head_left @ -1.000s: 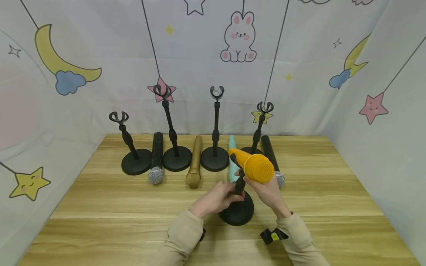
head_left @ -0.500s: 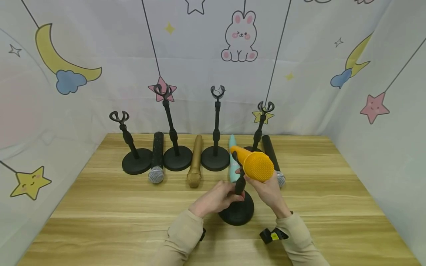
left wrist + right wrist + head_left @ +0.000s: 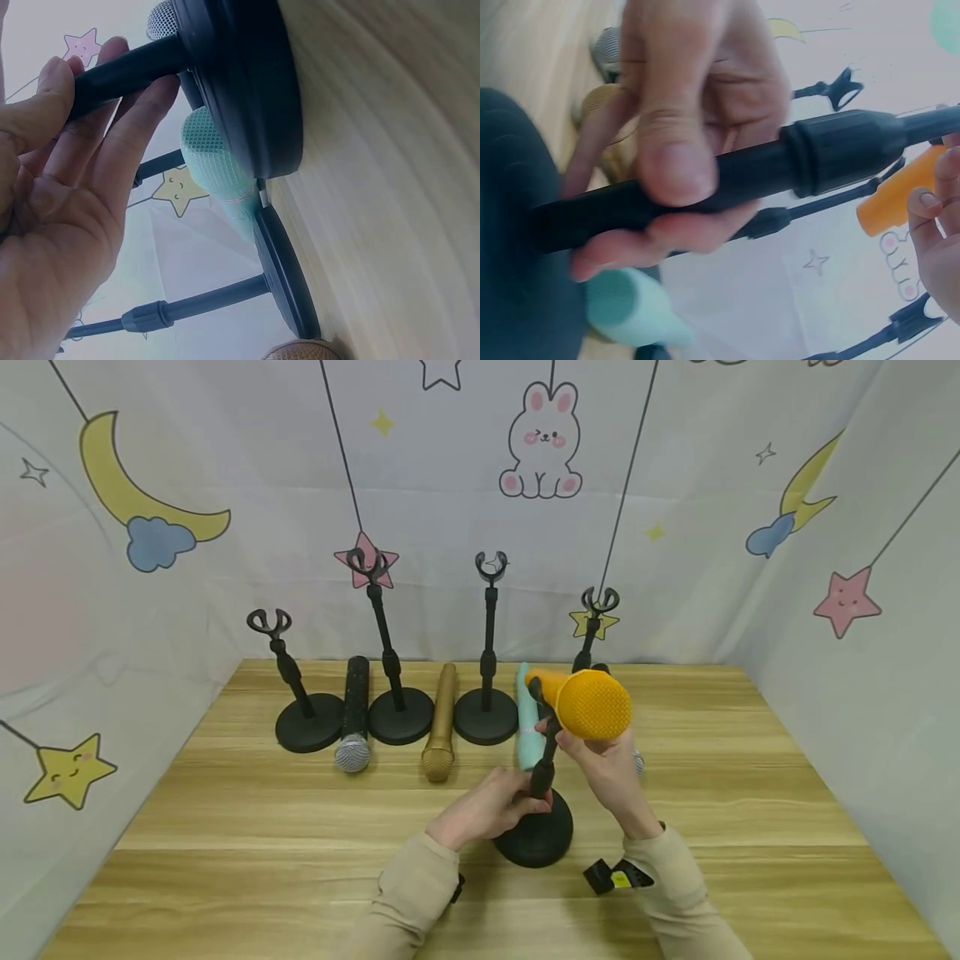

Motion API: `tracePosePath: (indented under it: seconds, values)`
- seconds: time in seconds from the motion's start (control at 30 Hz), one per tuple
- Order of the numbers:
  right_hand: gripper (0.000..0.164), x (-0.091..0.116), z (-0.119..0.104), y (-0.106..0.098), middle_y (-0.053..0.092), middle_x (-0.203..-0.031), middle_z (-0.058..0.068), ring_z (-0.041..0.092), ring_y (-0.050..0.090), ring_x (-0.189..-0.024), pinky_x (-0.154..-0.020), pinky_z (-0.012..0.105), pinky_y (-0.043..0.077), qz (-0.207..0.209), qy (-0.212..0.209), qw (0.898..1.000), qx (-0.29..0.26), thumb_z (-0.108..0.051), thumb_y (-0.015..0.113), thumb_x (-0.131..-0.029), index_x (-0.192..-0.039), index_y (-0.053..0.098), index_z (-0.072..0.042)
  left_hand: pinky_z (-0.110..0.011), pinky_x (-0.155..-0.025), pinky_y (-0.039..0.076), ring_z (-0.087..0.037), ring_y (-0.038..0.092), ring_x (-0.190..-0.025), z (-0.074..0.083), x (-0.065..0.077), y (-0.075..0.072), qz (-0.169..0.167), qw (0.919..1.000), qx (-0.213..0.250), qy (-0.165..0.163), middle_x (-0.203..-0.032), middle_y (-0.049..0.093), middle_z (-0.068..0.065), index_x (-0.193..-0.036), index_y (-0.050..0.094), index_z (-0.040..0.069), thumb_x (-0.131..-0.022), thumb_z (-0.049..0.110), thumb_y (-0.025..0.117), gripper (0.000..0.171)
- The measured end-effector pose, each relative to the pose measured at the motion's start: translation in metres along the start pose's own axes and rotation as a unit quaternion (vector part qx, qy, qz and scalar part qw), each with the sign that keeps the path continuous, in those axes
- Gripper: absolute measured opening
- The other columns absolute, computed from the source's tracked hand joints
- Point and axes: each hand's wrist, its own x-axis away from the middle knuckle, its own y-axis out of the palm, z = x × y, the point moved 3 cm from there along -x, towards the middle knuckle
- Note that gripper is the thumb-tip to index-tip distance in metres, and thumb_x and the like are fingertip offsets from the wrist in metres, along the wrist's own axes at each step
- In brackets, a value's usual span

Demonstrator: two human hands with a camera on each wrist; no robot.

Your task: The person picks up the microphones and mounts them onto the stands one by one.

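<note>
Orange mic [image 3: 595, 704] rises; right hand [image 3: 609, 774] pinches rod [image 3: 551, 745], left hand [image 3: 486, 808] grips pole [image 3: 142, 69]. Stand [image 3: 542, 780] likely light, stiff; hold by pole.

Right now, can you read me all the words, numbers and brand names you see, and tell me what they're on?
None: no word, number or brand can be read here.
Orange microphone and held black stand: no readable writing.
Yellow patch by the right sleeve: too small to tell if anything is written.
Backdrop: drawings, no letters that I can see.
</note>
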Motion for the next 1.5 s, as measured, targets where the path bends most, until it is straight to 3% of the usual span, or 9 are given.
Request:
tracePosePath:
  seconds: [0.3,1.07,1.17,1.27,1.37,1.5]
  values:
    - [0.027,-0.016,-0.016,0.002,0.075,-0.102,-0.007,0.008,0.072,-0.096,-0.090,0.026,0.057,0.010,-0.017,1.000,0.006,-0.018,0.066,-0.099,-0.125,0.065,-0.015,-0.019,-0.081,0.053,-0.011,0.068,-0.087,-0.001,-0.001,-0.001,0.001,1.0000,0.002,0.002,-0.094,0.077,-0.003,-0.098,0.070,0.009,-0.096,0.015,0.066,0.007]
    - [0.023,-0.025,-0.021,0.003,0.077,-0.099,-0.006,0.009,0.072,-0.095,-0.073,0.021,0.054,0.024,-0.018,0.999,-0.031,-0.027,0.069,-0.097,-0.119,0.070,-0.019,-0.018,-0.079,0.052,-0.010,0.067,-0.086,0.000,-0.001,0.001,-0.002,0.9999,0.001,0.016,-0.094,0.077,-0.004,-0.097,0.071,0.008,-0.097,0.015,0.066,0.009]
    - [0.024,-0.024,-0.020,0.003,0.077,-0.098,-0.007,0.009,0.072,-0.094,-0.071,0.022,0.050,0.025,-0.014,0.999,-0.029,-0.029,0.069,-0.096,-0.118,0.070,-0.019,-0.019,-0.083,0.053,-0.011,0.070,-0.091,-0.001,-0.001,0.001,-0.007,0.9996,0.027,0.005,-0.101,0.077,-0.006,-0.105,0.069,0.007,-0.098,0.017,0.065,0.012]
    - [0.024,-0.023,-0.021,0.003,0.077,-0.097,-0.008,0.008,0.072,-0.094,-0.069,0.023,0.047,0.024,-0.012,0.999,-0.028,-0.031,0.069,-0.096,-0.118,0.070,-0.020,-0.023,-0.092,0.054,-0.017,0.072,-0.105,0.000,-0.002,0.000,0.005,0.9960,0.088,-0.011,-0.113,0.074,-0.010,-0.119,0.062,0.007,-0.098,0.021,0.067,0.026]
    - [0.024,-0.024,-0.021,0.003,0.077,-0.098,-0.007,0.008,0.072,-0.095,-0.069,0.022,0.049,0.021,-0.017,0.999,-0.033,-0.030,0.069,-0.096,-0.118,0.070,-0.021,-0.028,-0.097,0.055,-0.022,0.070,-0.112,0.001,-0.002,-0.003,0.045,0.9880,0.146,-0.025,-0.121,0.070,-0.012,-0.128,0.053,0.011,-0.096,0.026,0.071,0.039]
    - [0.022,-0.024,-0.020,0.003,0.076,-0.102,-0.007,0.008,0.072,-0.096,-0.070,0.020,0.053,0.017,-0.022,0.999,-0.043,-0.027,0.069,-0.096,-0.117,0.071,-0.021,-0.029,-0.087,0.058,-0.024,0.072,-0.102,0.004,-0.001,-0.008,0.097,0.9813,0.164,-0.025,-0.117,0.066,-0.010,-0.127,0.048,0.013,-0.094,0.025,0.073,0.043]
